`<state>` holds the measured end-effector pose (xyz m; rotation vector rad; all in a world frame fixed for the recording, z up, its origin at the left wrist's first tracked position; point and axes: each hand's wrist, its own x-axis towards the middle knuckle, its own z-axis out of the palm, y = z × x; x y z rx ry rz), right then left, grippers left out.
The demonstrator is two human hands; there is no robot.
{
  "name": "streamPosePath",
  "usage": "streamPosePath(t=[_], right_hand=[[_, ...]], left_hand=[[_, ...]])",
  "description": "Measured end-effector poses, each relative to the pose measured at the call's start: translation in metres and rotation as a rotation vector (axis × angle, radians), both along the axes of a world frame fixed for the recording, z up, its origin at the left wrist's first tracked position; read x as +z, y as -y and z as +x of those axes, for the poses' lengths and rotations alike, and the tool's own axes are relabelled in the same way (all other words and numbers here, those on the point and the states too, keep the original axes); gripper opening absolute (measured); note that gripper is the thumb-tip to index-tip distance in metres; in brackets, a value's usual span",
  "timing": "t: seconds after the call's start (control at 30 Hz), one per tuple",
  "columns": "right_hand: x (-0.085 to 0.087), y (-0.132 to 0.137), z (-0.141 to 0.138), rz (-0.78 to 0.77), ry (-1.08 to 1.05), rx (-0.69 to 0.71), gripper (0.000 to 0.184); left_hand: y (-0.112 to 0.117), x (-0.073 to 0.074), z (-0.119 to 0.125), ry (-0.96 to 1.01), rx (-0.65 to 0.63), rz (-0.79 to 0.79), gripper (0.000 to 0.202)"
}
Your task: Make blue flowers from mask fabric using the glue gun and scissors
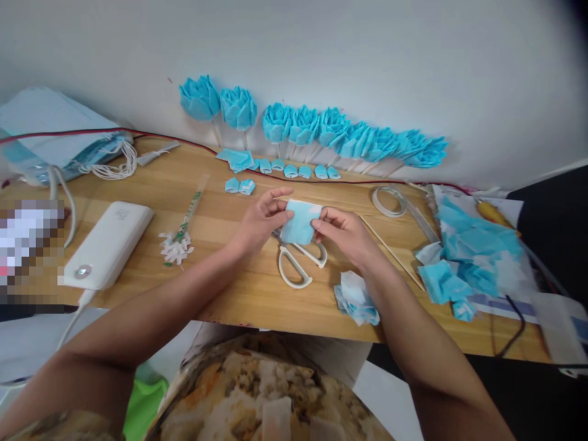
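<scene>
A small blue fabric-like square (298, 224) is held up between my two hands. My left hand (264, 220) pinches its left edge between thumb and fingers. On the opposite side, my right hand (340, 229) grips the right edge the same way. White-handled scissors (294, 269) lie on the table beneath the square, their blades mostly hidden. Just behind my hands, several small folded blue pieces (290, 171) sit in a row, and a pair of folded pieces (239, 186) lies nearer on the left. A pile of blue and white pieces (357, 298) rests by my right forearm.
Several blue flowers on sticks (303, 125) lean against the wall. A white power bank (109, 245) and a tube with white scraps (181, 239) are left. To the right lie a tape roll (389, 202), a thin stick (392, 253) and a bag of blue material (482, 236).
</scene>
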<state>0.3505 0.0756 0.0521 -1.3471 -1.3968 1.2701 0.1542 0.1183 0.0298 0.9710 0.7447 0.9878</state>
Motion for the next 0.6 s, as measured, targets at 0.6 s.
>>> streamPosePath(t=[0.6], right_hand=[[0.003, 0.007, -0.0038, 0.039, 0.059, -0.009, 0.027]], left_hand=[[0.0082, 0.0037, 0.0035, -0.057, -0.053, 0.144, 0.043]])
